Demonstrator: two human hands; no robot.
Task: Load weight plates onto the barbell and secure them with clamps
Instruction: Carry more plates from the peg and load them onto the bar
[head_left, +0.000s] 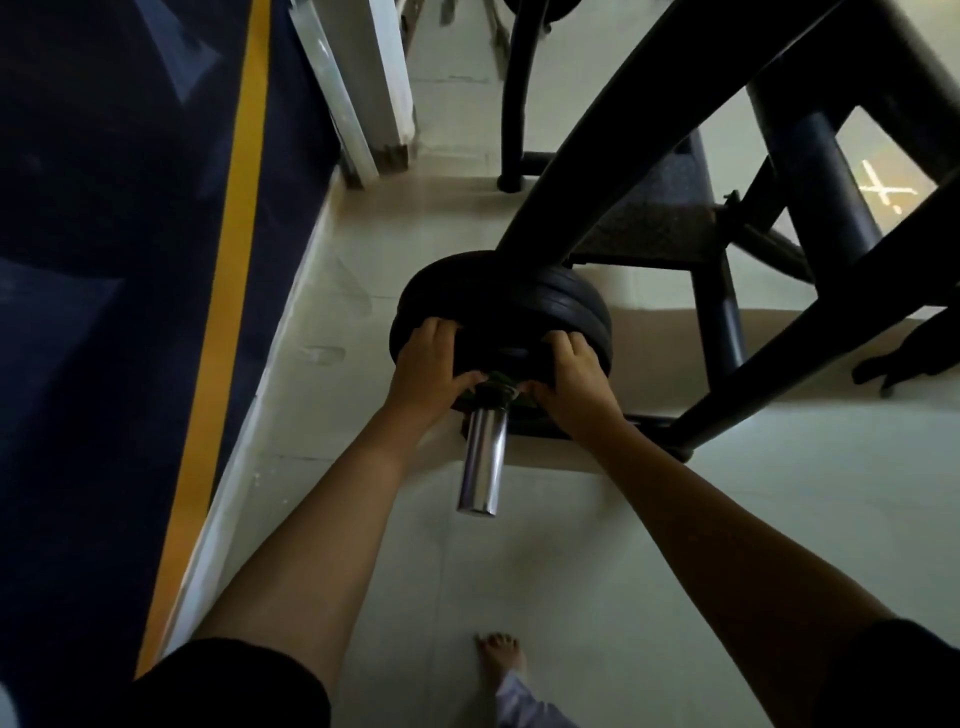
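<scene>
Several black weight plates (561, 301) sit stacked on the barbell's chrome sleeve (483, 462), whose free end points toward me. My left hand (428, 366) grips the left rim of the nearest plate (498, 343), and my right hand (569, 376) grips its right rim. Both thumbs press near a dark collar or clamp (493, 391) around the sleeve, right against the plate. How the collar is fastened is hidden by my thumbs.
A black rack frame (623, 135) slants overhead and to the right, its feet on the pale tiled floor (571, 545). A dark blue wall with a yellow stripe (228, 291) runs along the left. My bare foot (501, 657) stands below the sleeve.
</scene>
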